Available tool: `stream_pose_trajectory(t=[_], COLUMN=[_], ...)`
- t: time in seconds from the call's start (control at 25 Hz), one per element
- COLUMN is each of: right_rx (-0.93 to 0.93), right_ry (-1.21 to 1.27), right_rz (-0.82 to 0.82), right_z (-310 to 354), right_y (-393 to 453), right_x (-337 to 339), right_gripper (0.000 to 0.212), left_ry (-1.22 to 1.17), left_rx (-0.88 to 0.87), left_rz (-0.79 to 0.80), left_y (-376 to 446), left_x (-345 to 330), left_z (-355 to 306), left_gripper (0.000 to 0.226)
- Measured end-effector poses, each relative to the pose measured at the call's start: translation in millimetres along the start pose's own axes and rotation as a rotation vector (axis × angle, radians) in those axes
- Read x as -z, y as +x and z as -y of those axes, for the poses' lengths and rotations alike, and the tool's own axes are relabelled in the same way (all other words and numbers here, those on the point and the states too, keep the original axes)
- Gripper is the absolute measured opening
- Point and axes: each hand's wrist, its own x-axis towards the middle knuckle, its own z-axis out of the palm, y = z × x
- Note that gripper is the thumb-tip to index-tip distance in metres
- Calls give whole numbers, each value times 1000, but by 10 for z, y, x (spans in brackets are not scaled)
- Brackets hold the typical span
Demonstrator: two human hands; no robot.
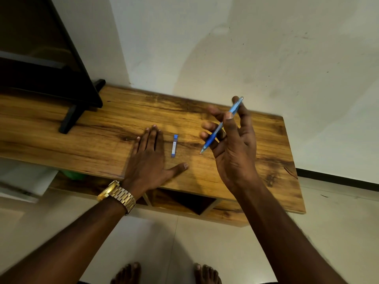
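My right hand [233,144] is raised above the wooden tabletop [102,128], palm towards me. It holds a blue mechanical pencil [220,126] between thumb and fingers, tip pointing down and left. A small blue lead case [174,145] lies flat on the wood between my two hands. My left hand [148,160] rests flat on the tabletop, fingers straight and thumb spread towards the case, without touching it. A gold watch sits on that wrist.
A black TV [41,58] on a black foot [73,115] stands at the table's far left. A white wall runs behind. Open shelves [184,201] lie under the top. My bare feet stand on a tiled floor [164,242].
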Motion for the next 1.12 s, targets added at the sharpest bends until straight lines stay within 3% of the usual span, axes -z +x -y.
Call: stream_pose_trajectory(t=[0.12,0.24,0.32,0.6,1.12], right_rx=[-58,-151,-202,-225,-192], right_ry=[106,215,254,315,308], right_rz=[48,93,76,41,118], right_z=[-12,-9,-15,6,5], right_y=[-10,-52,-57,-41,-42], right_x=[-11,0,60,83,86], right_gripper=[28,66,75,65,70], left_ry=[7,-12,-20,-10,-28], left_rx=[-1,-1,0,-3,5], left_rz=[12,21,24,12,21], left_y=[-2,-7,-9,2,0], left_x=[18,18,16,2,-1], left_z=[-7,1,2,3,4], left_gripper=[143,144,145,146,147])
